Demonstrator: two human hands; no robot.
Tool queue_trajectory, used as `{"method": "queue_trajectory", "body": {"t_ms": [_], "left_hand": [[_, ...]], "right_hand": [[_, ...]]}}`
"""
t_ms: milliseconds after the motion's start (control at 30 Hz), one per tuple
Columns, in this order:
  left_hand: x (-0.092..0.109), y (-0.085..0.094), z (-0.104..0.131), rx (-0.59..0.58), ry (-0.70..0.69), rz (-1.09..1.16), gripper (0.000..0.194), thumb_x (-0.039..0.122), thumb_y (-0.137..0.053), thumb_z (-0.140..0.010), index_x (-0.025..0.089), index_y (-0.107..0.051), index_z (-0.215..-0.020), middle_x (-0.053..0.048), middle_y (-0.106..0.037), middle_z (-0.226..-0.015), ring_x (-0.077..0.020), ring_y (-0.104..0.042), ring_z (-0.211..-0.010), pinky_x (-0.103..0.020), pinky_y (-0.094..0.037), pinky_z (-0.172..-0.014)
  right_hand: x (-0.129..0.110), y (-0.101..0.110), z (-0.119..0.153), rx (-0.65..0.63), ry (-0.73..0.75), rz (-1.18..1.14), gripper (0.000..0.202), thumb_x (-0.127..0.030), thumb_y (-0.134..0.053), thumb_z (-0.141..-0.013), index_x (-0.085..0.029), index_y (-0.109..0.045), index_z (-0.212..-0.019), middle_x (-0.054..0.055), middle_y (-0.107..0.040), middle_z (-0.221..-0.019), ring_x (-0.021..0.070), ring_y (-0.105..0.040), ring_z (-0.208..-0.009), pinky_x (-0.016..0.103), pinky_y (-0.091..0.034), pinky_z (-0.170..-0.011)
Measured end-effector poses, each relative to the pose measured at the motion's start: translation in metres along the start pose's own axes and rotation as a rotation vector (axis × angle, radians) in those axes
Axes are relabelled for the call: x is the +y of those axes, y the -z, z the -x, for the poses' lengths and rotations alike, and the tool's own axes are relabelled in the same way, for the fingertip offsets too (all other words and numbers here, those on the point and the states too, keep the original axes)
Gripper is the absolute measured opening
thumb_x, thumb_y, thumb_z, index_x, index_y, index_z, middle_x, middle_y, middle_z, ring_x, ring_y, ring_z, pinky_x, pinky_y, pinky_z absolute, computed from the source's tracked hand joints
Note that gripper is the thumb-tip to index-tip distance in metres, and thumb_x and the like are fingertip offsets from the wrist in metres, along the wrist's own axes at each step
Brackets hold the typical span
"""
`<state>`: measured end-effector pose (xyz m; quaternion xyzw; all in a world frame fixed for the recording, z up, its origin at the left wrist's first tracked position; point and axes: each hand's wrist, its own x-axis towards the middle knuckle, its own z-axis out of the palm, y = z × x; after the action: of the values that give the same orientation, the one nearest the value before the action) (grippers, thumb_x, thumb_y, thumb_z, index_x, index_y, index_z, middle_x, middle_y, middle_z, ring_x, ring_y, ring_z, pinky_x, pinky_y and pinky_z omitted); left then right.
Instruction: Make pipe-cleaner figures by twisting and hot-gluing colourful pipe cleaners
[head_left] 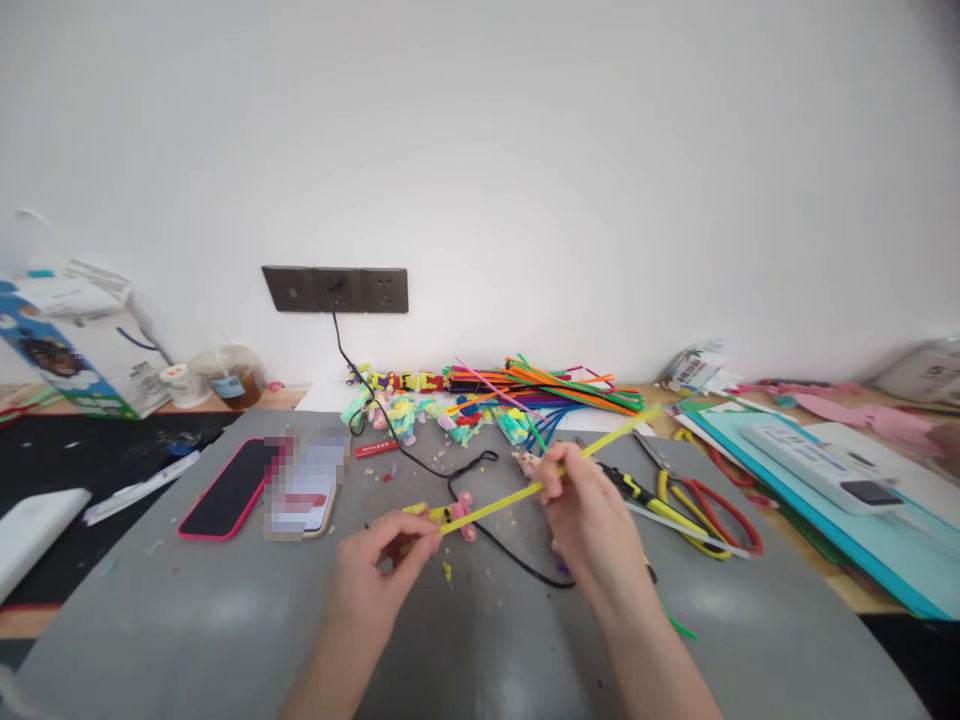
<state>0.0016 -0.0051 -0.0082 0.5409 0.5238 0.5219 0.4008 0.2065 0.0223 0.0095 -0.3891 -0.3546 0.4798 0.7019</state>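
Observation:
A yellow pipe cleaner [491,507] runs slantwise between my hands, rising to the right. Its lower left end is pinched between the thumb and finger of my left hand [379,570]. My right hand [585,510] grips it farther along, and the free end sticks out up to the right. Just beyond my left fingertips lies a small pink and yellow figure [464,513], partly hidden by that hand. Close to my right hand are yellow-and-black pliers [664,508] and another small pale figure [527,462], partly covered.
A bundle of coloured pipe cleaners [555,388] lies at the back. Several small figures [405,415] are beside it. A black cable [420,460] crosses the grey mat [225,630]. Two phones [232,490] lie left; red-handled scissors [724,515] and a power strip [817,468] are right.

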Motion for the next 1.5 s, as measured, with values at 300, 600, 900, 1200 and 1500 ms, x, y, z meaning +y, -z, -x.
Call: {"method": "queue_trajectory", "body": {"t_ms": [300,600,900,1200,1500], "left_hand": [[0.003,0.004,-0.014,-0.084,0.199,0.313,0.016,0.03,-0.086,-0.066,0.018,-0.082,-0.076,-0.009,-0.08,-0.074,-0.0154,-0.069,-0.061,-0.021,-0.056,-0.058],[0.003,-0.009,-0.007,-0.156,0.258,0.458,0.018,0.029,-0.087,-0.068,0.02,-0.083,-0.083,-0.006,-0.08,-0.077,-0.0135,-0.069,-0.065,-0.017,-0.057,-0.058],[0.006,-0.009,-0.006,-0.268,0.21,0.481,0.014,0.027,-0.085,-0.071,0.021,-0.081,-0.083,-0.004,-0.079,-0.079,-0.0116,-0.067,-0.066,-0.016,-0.055,-0.058],[0.015,-0.008,-0.009,-0.186,0.366,0.566,0.028,0.036,-0.09,-0.064,0.016,-0.072,-0.069,0.0,-0.07,-0.069,-0.0085,-0.064,-0.06,-0.015,-0.055,-0.057],[-0.005,-0.009,-0.01,0.071,0.42,0.682,0.034,0.036,-0.095,-0.057,0.016,-0.071,-0.071,0.001,-0.07,-0.073,-0.0107,-0.067,-0.067,-0.016,-0.058,-0.057]], "right_hand": [[-0.031,0.009,0.026,-0.73,-0.249,0.734,0.06,-0.064,-0.032,-0.1,-0.019,-0.055,-0.069,-0.006,-0.037,-0.055,0.0115,-0.033,-0.053,0.026,-0.025,-0.051],[-0.023,-0.005,0.033,-0.837,-0.316,0.85,0.05,-0.044,-0.031,-0.104,-0.02,-0.047,-0.064,-0.005,-0.041,-0.056,0.011,-0.037,-0.053,0.024,-0.03,-0.053],[-0.023,-0.007,0.036,-0.901,-0.317,0.938,0.044,-0.029,-0.037,-0.102,-0.019,-0.047,-0.06,-0.004,-0.046,-0.056,0.0098,-0.038,-0.053,0.023,-0.03,-0.053],[-0.023,0.009,0.041,-0.862,-0.437,0.665,0.049,-0.06,-0.047,-0.096,-0.018,-0.067,-0.08,-0.004,-0.043,-0.064,0.0119,-0.037,-0.057,0.024,-0.031,-0.053],[-0.006,0.035,0.046,-0.433,-0.291,0.21,0.037,-0.052,-0.064,-0.09,-0.021,-0.071,-0.07,0.007,-0.069,-0.104,0.0186,-0.062,-0.084,0.028,-0.048,-0.077]]}}
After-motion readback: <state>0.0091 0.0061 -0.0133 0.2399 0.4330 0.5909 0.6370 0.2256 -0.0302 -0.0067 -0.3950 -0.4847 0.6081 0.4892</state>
